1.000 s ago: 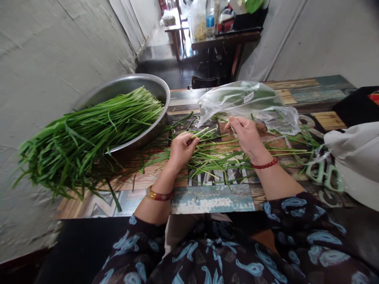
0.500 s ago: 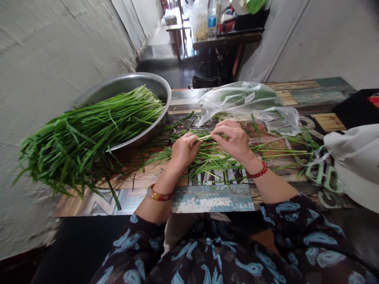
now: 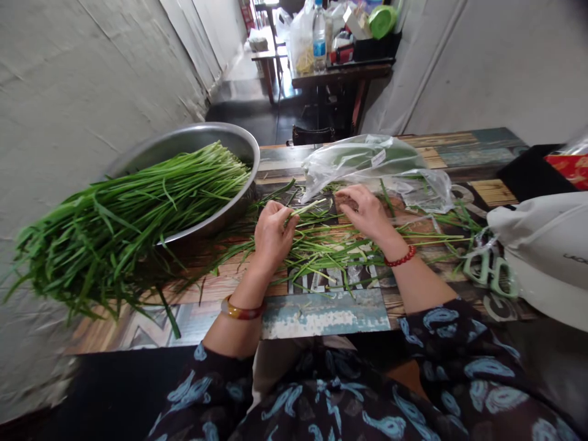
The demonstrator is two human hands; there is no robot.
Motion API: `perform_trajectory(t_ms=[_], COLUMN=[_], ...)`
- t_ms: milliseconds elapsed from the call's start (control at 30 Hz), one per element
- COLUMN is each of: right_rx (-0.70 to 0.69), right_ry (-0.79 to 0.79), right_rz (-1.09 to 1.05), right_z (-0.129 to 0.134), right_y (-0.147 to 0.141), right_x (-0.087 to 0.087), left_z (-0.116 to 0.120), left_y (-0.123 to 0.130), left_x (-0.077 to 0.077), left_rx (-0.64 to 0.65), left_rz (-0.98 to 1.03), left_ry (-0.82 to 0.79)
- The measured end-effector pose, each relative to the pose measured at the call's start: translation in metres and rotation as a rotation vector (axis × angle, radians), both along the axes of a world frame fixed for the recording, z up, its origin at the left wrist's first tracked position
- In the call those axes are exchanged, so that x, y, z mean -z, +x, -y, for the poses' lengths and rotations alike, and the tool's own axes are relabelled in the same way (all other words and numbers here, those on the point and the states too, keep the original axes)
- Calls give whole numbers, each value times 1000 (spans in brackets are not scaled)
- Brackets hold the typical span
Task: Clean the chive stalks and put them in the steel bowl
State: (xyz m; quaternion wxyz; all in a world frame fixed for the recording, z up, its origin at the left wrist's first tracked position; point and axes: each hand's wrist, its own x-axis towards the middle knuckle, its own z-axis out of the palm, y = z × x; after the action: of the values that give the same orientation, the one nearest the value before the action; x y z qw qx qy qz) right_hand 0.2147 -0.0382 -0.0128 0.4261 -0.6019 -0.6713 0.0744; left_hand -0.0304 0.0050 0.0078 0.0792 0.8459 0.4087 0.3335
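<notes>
My left hand (image 3: 274,236) pinches a few thin green stalks (image 3: 309,207), their pale ends pointing right. To the right of those ends is my right hand (image 3: 364,211), its thumb and fingers apart and nothing visible between them. Loose green stalks and scraps (image 3: 326,248) lie scattered on the patterned table (image 3: 326,315) beneath both hands. At the left, a metal basin (image 3: 254,138) bears a large bundle of long green stalks (image 3: 151,196), whose leafy ends hang over its rim.
A clear plastic bag (image 3: 376,160) with something green inside lies behind my hands. Light green scissors (image 3: 491,272) and a white bag or cap (image 3: 546,251) are at the right. Farther back, another table (image 3: 342,75) bears a bottle (image 3: 319,40) and bags. Walls flank both sides.
My hands have moved apart; the right has let go of the stalks, which remain in the left. The view has shifted slightly.
</notes>
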Motion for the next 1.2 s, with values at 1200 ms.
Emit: perform_trajectory(t_ms=[1200], right_rx=[-70], right_ry=[-234], right_rz=[249], right_z=[-3], right_y=[-24], right_x=[9], left_z=[-64], left_y=[-45], left_x=[-121], left_rx=[-140], left_rz=[-628], left_ry=[295])
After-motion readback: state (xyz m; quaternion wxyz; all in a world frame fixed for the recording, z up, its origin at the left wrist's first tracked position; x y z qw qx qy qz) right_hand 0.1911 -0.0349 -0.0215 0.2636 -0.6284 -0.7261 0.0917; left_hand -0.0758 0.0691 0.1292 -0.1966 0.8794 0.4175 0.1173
